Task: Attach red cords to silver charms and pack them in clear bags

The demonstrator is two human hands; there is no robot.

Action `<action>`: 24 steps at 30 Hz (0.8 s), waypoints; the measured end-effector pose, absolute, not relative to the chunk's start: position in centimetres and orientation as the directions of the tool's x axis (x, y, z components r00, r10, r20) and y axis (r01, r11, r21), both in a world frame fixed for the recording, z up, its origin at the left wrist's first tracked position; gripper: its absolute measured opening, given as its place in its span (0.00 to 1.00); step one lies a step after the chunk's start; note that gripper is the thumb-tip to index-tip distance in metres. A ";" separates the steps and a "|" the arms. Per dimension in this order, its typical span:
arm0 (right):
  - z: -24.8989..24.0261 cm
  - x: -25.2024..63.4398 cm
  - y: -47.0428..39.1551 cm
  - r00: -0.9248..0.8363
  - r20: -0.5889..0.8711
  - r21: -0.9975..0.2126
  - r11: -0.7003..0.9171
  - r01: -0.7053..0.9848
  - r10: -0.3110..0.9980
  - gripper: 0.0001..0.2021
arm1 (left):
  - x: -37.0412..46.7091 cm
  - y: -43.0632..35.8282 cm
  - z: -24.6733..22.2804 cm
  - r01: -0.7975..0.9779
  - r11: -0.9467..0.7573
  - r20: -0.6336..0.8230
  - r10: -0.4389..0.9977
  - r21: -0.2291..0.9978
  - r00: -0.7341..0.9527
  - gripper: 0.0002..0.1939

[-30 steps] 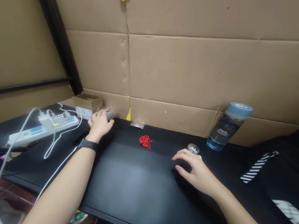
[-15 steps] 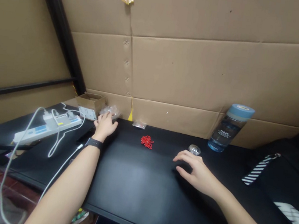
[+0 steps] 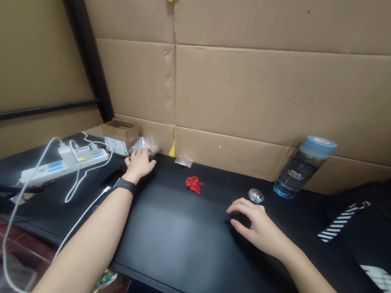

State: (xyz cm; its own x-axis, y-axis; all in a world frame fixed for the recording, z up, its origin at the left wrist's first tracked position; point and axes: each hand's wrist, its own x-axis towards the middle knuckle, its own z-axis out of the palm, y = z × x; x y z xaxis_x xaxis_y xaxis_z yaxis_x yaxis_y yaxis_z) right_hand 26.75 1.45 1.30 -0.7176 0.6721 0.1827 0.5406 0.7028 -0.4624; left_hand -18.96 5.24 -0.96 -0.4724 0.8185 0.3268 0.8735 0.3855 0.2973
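Note:
My left hand [image 3: 139, 164], with a dark band on its wrist, reaches to a crumpled clear plastic bag [image 3: 146, 144] near the back of the black table [image 3: 168, 239]. Its fingers are spread at the bag's front; whether they touch it I cannot tell. Over the right part of the table, my right hand [image 3: 252, 224] is open and empty, thumb and fingers apart. Just beyond it sits a small clear round object [image 3: 256, 195]. A bundle of red cord [image 3: 193, 184] lies between the two hands. A small flat clear packet [image 3: 183, 162] rests near the cardboard wall.
An open cardboard box [image 3: 119, 137] stands left of the bag. A white power strip [image 3: 65, 164] with looping cables lies at the left. The blue-capped water bottle [image 3: 300, 168] leans at the back right, beside a black bag [image 3: 368, 234]. A cardboard wall [image 3: 242, 95] closes the back.
The view has shifted very slightly. Both hands keep nearly the same places and shapes, and the objects on the table stay put.

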 end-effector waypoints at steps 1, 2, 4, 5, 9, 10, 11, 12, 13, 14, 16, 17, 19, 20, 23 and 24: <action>1.3 26.7 1.5 -0.719 0.179 -0.465 0.702 0.540 0.672 0.09 | -19.0 5.3 -1.0 0.873 0.385 0.328 0.817 0.300 -0.474 0.25; 1.3 26.7 1.5 -0.720 0.175 -0.467 0.700 0.540 0.672 0.09 | -18.9 5.3 -1.0 0.872 0.384 0.329 0.817 0.304 -0.474 0.26; 1.2 26.7 1.5 -0.720 0.167 -0.469 0.697 0.543 0.673 0.09 | -18.9 5.3 -1.0 0.875 0.376 0.332 0.819 0.305 -0.468 0.28; 1.2 26.7 1.5 -0.721 0.164 -0.469 0.696 0.543 0.673 0.09 | -18.9 5.3 -1.0 0.877 0.371 0.331 0.822 0.304 -0.463 0.30; 1.2 26.7 1.4 -0.725 0.163 -0.468 0.699 0.540 0.669 0.09 | -18.9 5.2 -0.9 0.876 0.370 0.313 0.830 0.311 -0.461 0.37; 1.2 26.7 1.4 -0.726 0.163 -0.469 0.700 0.539 0.668 0.09 | -18.8 5.2 -0.9 0.873 0.375 0.307 0.829 0.312 -0.467 0.38; 1.2 26.7 1.4 -0.726 0.163 -0.469 0.700 0.538 0.668 0.09 | -18.8 5.2 -0.9 0.870 0.381 0.303 0.828 0.312 -0.471 0.38; 1.2 26.7 1.4 -0.726 0.162 -0.470 0.699 0.538 0.668 0.08 | -18.8 5.2 -0.9 0.869 0.385 0.302 0.827 0.311 -0.474 0.38; 1.2 26.6 1.4 -0.726 0.163 -0.470 0.699 0.538 0.668 0.08 | -18.8 5.2 -0.9 0.868 0.387 0.306 0.824 0.312 -0.477 0.38; 1.2 26.6 1.4 -0.726 0.163 -0.471 0.699 0.538 0.668 0.08 | -18.7 5.1 -0.8 0.866 0.387 0.314 0.819 0.315 -0.480 0.39; 1.2 26.6 1.4 -0.726 0.165 -0.472 0.700 0.536 0.667 0.08 | -18.6 5.1 -0.7 0.864 0.381 0.338 0.807 0.329 -0.485 0.40; 1.2 26.6 1.5 -0.727 0.166 -0.472 0.701 0.535 0.666 0.08 | -18.5 5.0 -0.6 0.863 0.377 0.347 0.802 0.335 -0.485 0.41; 1.2 26.6 1.5 -0.728 0.165 -0.471 0.702 0.535 0.665 0.08 | -18.4 5.0 -0.5 0.864 0.372 0.354 0.800 0.340 -0.484 0.42; 1.2 26.6 1.5 -0.728 0.164 -0.469 0.702 0.536 0.665 0.08 | -18.4 5.0 -0.5 0.865 0.373 0.352 0.802 0.337 -0.483 0.42; 1.2 26.7 1.5 -0.729 0.157 -0.465 0.701 0.540 0.666 0.08 | -18.4 5.0 -0.5 0.866 0.387 0.332 0.810 0.317 -0.484 0.39; 1.2 26.7 1.5 -0.729 0.155 -0.464 0.701 0.542 0.666 0.08 | -18.4 5.0 -0.6 0.866 0.391 0.324 0.812 0.313 -0.485 0.38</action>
State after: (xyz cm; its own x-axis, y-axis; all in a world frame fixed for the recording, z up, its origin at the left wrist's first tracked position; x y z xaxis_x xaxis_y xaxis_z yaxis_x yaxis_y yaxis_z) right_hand 26.68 1.46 1.19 -0.7294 0.6663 0.1551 0.5416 0.7009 -0.4642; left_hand -18.45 5.02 -0.56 -0.4845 0.8124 0.3245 0.8655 0.3913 0.3126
